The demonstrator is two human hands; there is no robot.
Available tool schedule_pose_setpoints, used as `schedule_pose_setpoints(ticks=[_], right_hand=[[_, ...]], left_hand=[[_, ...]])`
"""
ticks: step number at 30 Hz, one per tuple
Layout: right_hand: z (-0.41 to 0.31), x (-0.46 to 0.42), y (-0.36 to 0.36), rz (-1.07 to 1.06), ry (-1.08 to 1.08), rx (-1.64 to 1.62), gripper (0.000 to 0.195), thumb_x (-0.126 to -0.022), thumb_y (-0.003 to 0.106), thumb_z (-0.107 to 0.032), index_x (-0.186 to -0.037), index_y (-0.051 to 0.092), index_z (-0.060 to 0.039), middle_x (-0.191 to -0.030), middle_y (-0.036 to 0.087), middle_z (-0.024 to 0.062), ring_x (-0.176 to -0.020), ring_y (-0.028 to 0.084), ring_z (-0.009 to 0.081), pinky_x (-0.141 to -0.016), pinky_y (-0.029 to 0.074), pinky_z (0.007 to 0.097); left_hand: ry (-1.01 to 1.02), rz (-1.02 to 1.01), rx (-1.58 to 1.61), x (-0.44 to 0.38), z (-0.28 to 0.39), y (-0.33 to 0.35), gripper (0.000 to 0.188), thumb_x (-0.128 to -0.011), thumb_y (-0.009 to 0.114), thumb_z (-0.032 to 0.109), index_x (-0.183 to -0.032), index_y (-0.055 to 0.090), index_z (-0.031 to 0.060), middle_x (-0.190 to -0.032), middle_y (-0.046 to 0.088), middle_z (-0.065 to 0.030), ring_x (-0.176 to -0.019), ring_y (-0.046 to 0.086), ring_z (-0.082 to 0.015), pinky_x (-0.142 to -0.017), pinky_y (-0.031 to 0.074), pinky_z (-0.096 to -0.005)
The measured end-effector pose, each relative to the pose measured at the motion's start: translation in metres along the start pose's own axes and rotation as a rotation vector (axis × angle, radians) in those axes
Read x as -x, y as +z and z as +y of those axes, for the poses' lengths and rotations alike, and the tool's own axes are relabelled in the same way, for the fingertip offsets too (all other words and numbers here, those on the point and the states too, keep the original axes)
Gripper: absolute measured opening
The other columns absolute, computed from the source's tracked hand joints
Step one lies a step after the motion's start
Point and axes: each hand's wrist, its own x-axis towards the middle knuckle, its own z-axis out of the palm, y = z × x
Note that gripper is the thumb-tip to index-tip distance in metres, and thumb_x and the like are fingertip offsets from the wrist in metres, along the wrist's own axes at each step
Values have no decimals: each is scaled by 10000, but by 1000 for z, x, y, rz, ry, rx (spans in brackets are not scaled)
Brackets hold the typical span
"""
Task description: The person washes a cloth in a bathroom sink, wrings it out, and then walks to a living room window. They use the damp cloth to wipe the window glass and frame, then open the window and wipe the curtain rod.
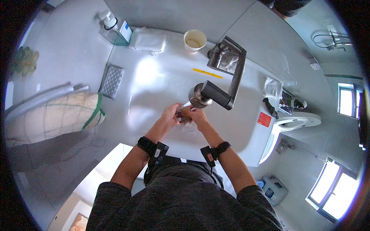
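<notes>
Both hands meet under the head of a dark metal swivel faucet [199,94], over a white washbasin [228,124]. A short white stream of water [187,104] runs from the faucet head onto the hands. My left hand [170,115] grips the left side of a small, partly clear, brownish object [184,115]. On its other side, the fingers of my right hand [198,116] close around the same object. The fingers cover much of it, and its exact kind cannot be told. Each wrist wears a black strap with a small box.
Along the back stand a soap dispenser [114,30], a white soft pack [149,42] and a paper cup [195,41]. A yellow strip [207,73] lies behind the faucet head. Left are a grey quilted pad [112,81] and a checked towel [57,118]; right, a red packet [264,119] and a toilet [306,119].
</notes>
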Motion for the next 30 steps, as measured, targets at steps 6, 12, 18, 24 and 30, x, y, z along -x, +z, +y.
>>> schedule_pose_setpoints(ticks=[6,12,18,24,30], right_hand=[[-7,17,-23,-4,-282,288,356,-795,678,-213,-1061,561,-6,-901,628,88,-789,593,153,-689,494,301],[-93,105,-49,-40,-601,162,420,-776,700,-112,-1152,524,-46,-1069,588,80,-980,545,184,-892,436,347],[-131,108,-25,38,-915,-11,502,-701,757,-93,-1156,546,-80,-1267,478,113,-1156,475,196,-922,438,327],[-131,89,-10,150,-1020,180,575,-670,774,-48,-1179,506,-46,-1189,528,108,-1077,528,193,-899,461,324],[-138,79,2,244,-1059,155,640,-650,792,-61,-1196,462,-18,-1125,556,100,-1022,554,190,-884,470,308]], left_hand=[[99,-227,39,-14,-11,-35,136,-868,499,143,-942,543,38,-818,577,-90,-661,563,-221,-569,449,-381],[106,-337,-55,1,-1,-49,113,-853,564,206,-823,578,99,-726,586,-11,-595,537,-136,-491,387,-299],[170,-392,32,33,6,-27,153,-889,500,160,-800,560,51,-600,515,-13,-456,440,-127,-405,315,-277],[203,-403,63,19,5,-48,210,-876,531,143,-1042,482,24,-824,571,-62,-666,562,-152,-512,436,-309],[237,-152,63,27,3,-40,197,-839,594,210,-974,582,67,-809,610,-38,-670,574,-153,-545,452,-307]])
